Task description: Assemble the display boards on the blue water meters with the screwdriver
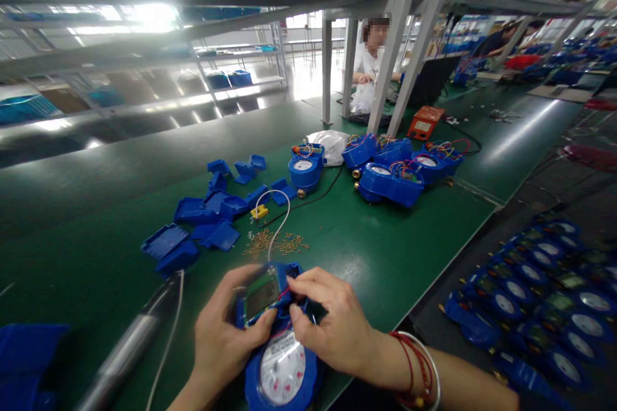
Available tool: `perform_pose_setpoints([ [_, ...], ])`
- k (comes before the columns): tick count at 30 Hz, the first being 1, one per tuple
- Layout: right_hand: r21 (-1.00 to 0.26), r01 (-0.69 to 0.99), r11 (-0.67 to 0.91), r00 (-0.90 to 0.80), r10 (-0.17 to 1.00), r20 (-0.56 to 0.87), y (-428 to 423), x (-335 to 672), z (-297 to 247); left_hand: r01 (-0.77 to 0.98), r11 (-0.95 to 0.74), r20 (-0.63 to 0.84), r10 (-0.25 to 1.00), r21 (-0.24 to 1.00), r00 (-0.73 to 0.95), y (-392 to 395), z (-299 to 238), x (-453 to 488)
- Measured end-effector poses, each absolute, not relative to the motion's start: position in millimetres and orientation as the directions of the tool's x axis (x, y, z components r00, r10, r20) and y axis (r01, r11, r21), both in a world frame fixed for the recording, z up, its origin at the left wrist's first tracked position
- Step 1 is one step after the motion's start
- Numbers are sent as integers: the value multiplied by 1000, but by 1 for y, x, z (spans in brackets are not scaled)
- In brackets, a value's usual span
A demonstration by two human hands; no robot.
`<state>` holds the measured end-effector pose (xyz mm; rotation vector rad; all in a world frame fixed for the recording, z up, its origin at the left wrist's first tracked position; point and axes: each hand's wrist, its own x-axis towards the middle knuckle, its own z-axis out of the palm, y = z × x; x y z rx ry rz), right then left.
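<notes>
A blue water meter with a round white dial lies before me at the table's near edge. Its upper housing holds a green circuit board with a grey display. My left hand grips this housing from the left, thumb across its lower edge. My right hand is closed at the housing's right side, fingertips pinching thin red wires. The exact tips of the wires are hidden by the fingers. Just beyond the meter lies a pile of small brass-coloured screws.
Blue plastic covers are heaped at left, near a metal electric screwdriver with a white cord. More wired meters stand further back by an orange box. Rows of meters sit lower right. A person sits beyond the shelf posts.
</notes>
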<state>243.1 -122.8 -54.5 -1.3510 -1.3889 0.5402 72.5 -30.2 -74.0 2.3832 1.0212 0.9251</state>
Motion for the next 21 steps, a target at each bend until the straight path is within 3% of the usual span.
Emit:
perform_pose_setpoints([
  [4, -864, 426, 270, 155, 919, 363, -128, 248, -58, 504, -665, 438, 745, 552, 503, -34, -72, 75],
  [16, -847, 485, 217, 345, 843, 413, -112, 247, -66, 493, -665, 427, 743, 562, 516, -35, -77, 75],
  [21, -907, 395, 147, 372, 877, 305, -103, 248, -71, 477, -688, 432, 720, 547, 544, -33, -75, 74],
])
